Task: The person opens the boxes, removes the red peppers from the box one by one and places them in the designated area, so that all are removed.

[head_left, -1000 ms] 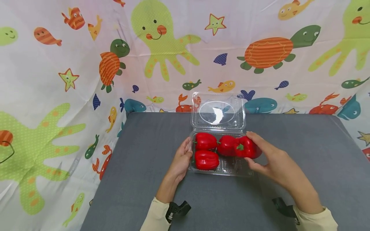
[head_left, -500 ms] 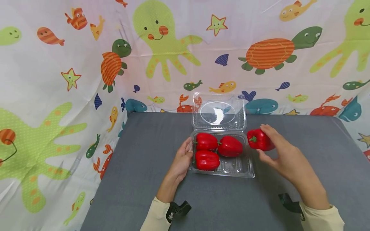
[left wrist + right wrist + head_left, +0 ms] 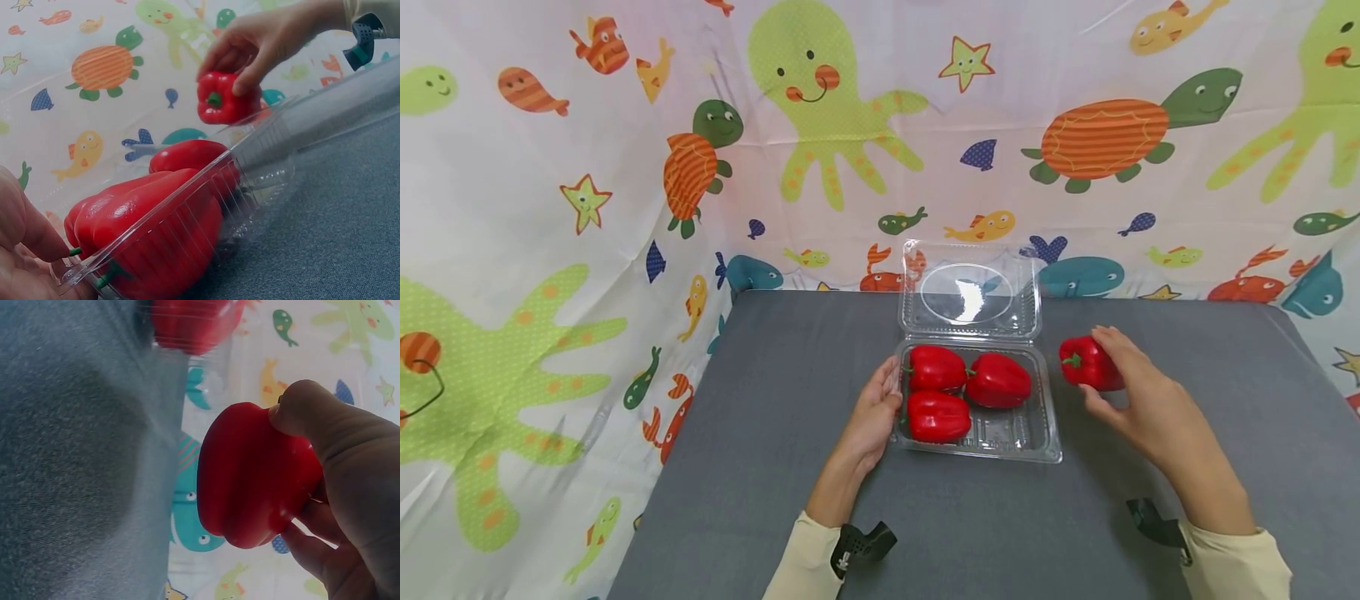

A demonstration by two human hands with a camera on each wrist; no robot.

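My right hand (image 3: 1157, 412) grips a red bell pepper (image 3: 1090, 364) between thumb and fingers, with its green stem facing left. In the right wrist view the pepper's (image 3: 250, 478) smooth underside shows, held up off the grey table. To its left stands a clear plastic clamshell container (image 3: 1000, 433) with three red bell peppers inside: one at back left (image 3: 936, 367), one at front left (image 3: 938, 417) and one at back right (image 3: 998, 380). My left hand (image 3: 867, 417) holds the container's left wall, its thumb by the rim in the left wrist view.
The container's hinged lid (image 3: 970, 293) stands raised at the back, towards the curtain (image 3: 865, 75) printed with sea animals. Grey cloth covers the table (image 3: 760, 433). Another curtain side (image 3: 482, 225) borders the table on the left.
My right hand has carried its bell pepper from over the container's right part out to the right, beyond the rim. My left hand keeps its hold on the container.
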